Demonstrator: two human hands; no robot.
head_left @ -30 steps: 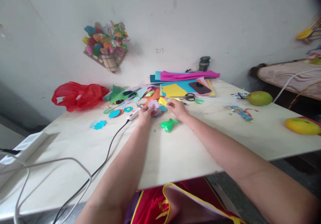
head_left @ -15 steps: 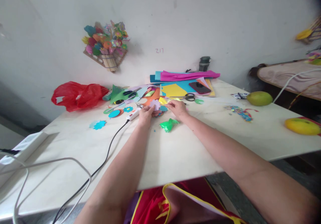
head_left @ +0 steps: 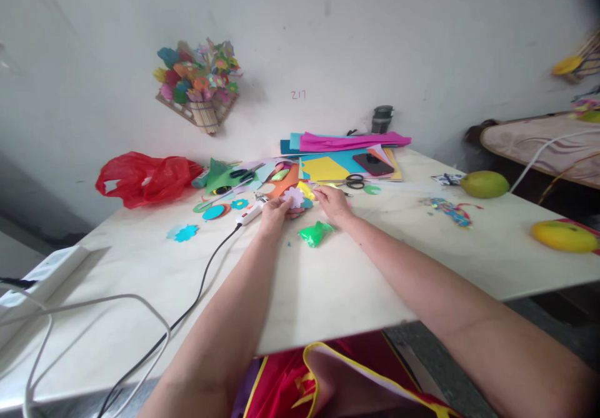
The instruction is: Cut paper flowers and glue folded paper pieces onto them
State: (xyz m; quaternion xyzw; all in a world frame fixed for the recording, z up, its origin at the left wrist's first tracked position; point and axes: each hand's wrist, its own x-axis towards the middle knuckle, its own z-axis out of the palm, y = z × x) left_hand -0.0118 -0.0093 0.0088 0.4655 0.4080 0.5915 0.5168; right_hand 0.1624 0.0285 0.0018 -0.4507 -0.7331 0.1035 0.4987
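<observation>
My left hand [head_left: 274,214] pinches a lilac paper flower [head_left: 294,197] at its left edge. A blue paper piece [head_left: 306,203] shows just behind the flower's right side. Close by on the right, my right hand [head_left: 330,202] has thumb and fingers pressed together beside a small yellow piece [head_left: 305,190]; what its fingertips hold is too small to name. A green lump in clear plastic [head_left: 315,234] lies in front of the hands. The white glue gun [head_left: 252,212], with a black cord, rests to the left of my left hand.
Scissors [head_left: 355,182], a phone [head_left: 374,164] and coloured sheets [head_left: 325,169] lie behind the hands. A red plastic bag [head_left: 149,177] and blue paper flowers [head_left: 186,233] are at left. Two mangoes [head_left: 485,184] and sequins [head_left: 450,210] are at right. A white cable crosses the front left.
The lilac flower has shifted slightly right and faces the camera more fully. My left hand has turned a little with it, and my right hand has barely moved.
</observation>
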